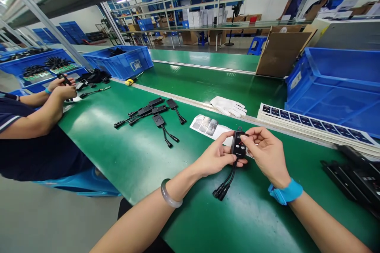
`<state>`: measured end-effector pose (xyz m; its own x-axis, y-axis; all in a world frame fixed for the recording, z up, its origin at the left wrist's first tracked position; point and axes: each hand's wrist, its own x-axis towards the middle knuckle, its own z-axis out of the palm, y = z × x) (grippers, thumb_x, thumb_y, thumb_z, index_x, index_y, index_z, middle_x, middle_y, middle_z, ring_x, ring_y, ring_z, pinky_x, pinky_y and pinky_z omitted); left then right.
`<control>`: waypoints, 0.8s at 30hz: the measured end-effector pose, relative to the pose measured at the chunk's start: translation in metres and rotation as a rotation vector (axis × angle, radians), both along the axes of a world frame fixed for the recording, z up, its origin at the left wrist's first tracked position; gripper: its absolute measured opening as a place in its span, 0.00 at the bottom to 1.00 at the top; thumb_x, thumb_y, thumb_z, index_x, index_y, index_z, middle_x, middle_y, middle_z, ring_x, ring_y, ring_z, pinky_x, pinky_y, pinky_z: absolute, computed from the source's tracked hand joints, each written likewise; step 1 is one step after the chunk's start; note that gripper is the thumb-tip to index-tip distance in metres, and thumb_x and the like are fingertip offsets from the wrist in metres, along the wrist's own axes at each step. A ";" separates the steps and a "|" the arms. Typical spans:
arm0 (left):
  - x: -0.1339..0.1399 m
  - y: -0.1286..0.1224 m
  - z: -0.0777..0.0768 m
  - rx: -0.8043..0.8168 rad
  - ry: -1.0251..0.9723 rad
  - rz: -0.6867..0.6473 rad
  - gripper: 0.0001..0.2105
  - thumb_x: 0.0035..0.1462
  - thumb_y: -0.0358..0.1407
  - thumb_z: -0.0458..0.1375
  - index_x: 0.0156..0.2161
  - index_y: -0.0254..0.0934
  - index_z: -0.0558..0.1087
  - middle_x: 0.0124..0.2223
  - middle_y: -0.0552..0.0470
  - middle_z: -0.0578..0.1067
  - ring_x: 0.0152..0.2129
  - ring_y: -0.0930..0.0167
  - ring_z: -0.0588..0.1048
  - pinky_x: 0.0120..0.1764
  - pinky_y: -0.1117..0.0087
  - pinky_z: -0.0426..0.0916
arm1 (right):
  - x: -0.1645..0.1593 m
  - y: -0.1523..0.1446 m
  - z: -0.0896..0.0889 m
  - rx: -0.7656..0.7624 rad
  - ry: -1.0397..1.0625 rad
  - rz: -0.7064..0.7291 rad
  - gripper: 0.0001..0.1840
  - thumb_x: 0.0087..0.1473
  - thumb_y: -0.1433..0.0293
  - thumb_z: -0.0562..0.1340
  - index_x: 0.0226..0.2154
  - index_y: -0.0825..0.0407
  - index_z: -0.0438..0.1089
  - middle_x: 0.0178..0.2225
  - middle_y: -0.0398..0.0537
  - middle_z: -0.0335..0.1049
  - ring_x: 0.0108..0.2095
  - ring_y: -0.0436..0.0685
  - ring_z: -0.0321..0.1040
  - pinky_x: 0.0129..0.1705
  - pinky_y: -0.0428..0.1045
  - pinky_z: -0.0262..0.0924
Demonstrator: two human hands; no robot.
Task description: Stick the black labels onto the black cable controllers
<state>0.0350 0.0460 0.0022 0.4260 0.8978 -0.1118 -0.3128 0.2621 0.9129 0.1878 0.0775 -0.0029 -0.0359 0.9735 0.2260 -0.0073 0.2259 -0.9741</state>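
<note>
My left hand (219, 155) grips a black controller box (238, 148) by its sides, thumb at the lower edge. Two short cables with black connectors (222, 190) hang from the box's bottom end. My right hand (266, 152) has its thumb pressed on the upper part of the box's front face, the other fingers curled. Small buttons and red marks show on that face. Partly behind my left hand lies a white sheet with grey pictures (209, 125). Several similar black boxes with cables (157, 109) lie on the green table to the left.
A white glove (228, 106) lies beyond my hands. Sticker sheets (314, 124) are stacked at right, before a blue crate (341, 83); more black units (356, 178) sit at the right edge. A co-worker (35, 126) works at left near another blue crate (121, 63).
</note>
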 end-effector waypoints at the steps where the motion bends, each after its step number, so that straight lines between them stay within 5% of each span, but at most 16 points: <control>1: 0.001 0.000 -0.001 0.001 0.000 0.001 0.32 0.48 0.27 0.60 0.58 0.38 0.53 0.33 0.50 0.77 0.31 0.69 0.78 0.41 0.66 0.68 | 0.000 0.000 0.000 -0.002 0.001 -0.002 0.14 0.46 0.61 0.68 0.30 0.52 0.66 0.23 0.40 0.62 0.18 0.46 0.56 0.16 0.43 0.54; 13: 0.005 0.000 -0.008 0.052 0.025 0.040 0.32 0.46 0.25 0.58 0.57 0.37 0.54 0.31 0.51 0.77 0.29 0.71 0.78 0.39 0.68 0.69 | -0.003 0.004 -0.009 -0.062 0.031 -0.009 0.17 0.44 0.59 0.68 0.30 0.52 0.65 0.21 0.39 0.62 0.17 0.46 0.55 0.16 0.42 0.52; 18: 0.004 0.000 -0.008 0.029 0.035 0.052 0.32 0.45 0.25 0.59 0.56 0.38 0.54 0.32 0.51 0.77 0.31 0.69 0.78 0.40 0.67 0.70 | 0.000 0.007 -0.010 -0.046 -0.024 -0.009 0.25 0.44 0.59 0.68 0.42 0.50 0.62 0.20 0.36 0.59 0.19 0.49 0.58 0.18 0.43 0.57; 24: 0.001 0.002 -0.004 -0.046 -0.023 0.068 0.28 0.46 0.29 0.58 0.54 0.38 0.57 0.32 0.49 0.77 0.30 0.64 0.79 0.40 0.60 0.71 | 0.001 0.012 -0.027 -0.078 -0.092 0.116 0.28 0.48 0.53 0.64 0.47 0.50 0.62 0.35 0.46 0.63 0.31 0.53 0.64 0.26 0.46 0.65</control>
